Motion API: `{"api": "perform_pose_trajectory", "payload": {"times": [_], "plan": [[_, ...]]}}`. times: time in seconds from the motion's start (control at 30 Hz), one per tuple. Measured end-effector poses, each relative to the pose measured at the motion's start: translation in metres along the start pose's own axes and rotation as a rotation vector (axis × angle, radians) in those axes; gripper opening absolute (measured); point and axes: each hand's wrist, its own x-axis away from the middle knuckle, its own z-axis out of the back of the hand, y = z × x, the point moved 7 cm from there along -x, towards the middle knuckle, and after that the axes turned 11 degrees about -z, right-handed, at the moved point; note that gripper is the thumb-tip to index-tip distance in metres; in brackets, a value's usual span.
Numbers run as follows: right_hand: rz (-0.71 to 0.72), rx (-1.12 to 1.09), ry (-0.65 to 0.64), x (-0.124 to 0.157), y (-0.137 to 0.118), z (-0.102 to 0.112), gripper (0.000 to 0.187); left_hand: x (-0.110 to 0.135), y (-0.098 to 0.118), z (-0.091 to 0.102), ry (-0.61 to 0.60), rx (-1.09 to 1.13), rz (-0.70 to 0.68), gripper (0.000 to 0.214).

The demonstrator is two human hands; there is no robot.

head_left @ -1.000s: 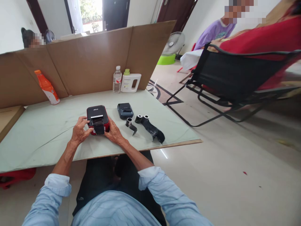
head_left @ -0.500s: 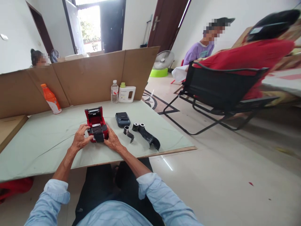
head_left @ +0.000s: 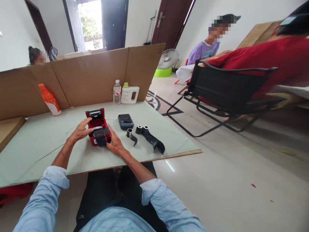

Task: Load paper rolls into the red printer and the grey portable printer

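Note:
A small red label printer point(head_left: 92, 140) stands on the table with its lid point(head_left: 95, 113) raised. A strip of black label tape point(head_left: 100, 138) hangs over its front edge. At the printer's left side is my left hand point(head_left: 80, 130), fingers stretched out and apart, fingertips by the lid and the inner opening. My right hand point(head_left: 115, 141) grips the right side of the printer, its fingertips partly hidden behind the casing. Right of the printer lie a dark closed device point(head_left: 126, 122), a short black roll with a loose tail point(head_left: 130, 132) and a longer black strip with rolled ends point(head_left: 152, 140).
A cardboard screen point(head_left: 91, 77) borders the table's back. Before it stand an orange bottle point(head_left: 49, 100), a clear water bottle point(head_left: 117, 92) and a white jug point(head_left: 130, 94). A cardboard box point(head_left: 9, 129) lies at left. A person in red occupies a black folding chair point(head_left: 224, 87); two others sit farther back.
My left hand has risen from the printer's front left side toward its lid, and its fingers have spread. My right hand keeps its hold. The person in red has shifted.

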Motion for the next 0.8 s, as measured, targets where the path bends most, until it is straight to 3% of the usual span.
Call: {"api": "perform_pose_trajectory", "payload": {"times": [0.2, 0.47, 0.63, 0.73, 0.8], "plan": [[-0.004, 0.006, 0.018, 0.001, -0.001, 0.002, 0.091, 0.012, -0.009, -0.01, 0.021, 0.016, 0.05, 0.071], [0.101, 0.093, 0.139, 0.001, -0.022, 0.017, 0.083, 0.03, -0.008, -0.02, 0.058, 0.04, 0.056, 0.059], [0.197, 0.123, 0.079, -0.017, -0.056, 0.028, 0.049, 0.028, -0.007, -0.017, 0.037, 0.064, 0.043, 0.059], [0.167, 0.049, -0.027, -0.039, -0.069, 0.027, 0.027, 0.026, -0.004, -0.014, 0.019, 0.076, 0.05, 0.06], [0.111, -0.039, -0.092, -0.054, -0.073, 0.025, 0.023, 0.023, -0.002, -0.012, 0.002, 0.086, 0.072, 0.06]]}}
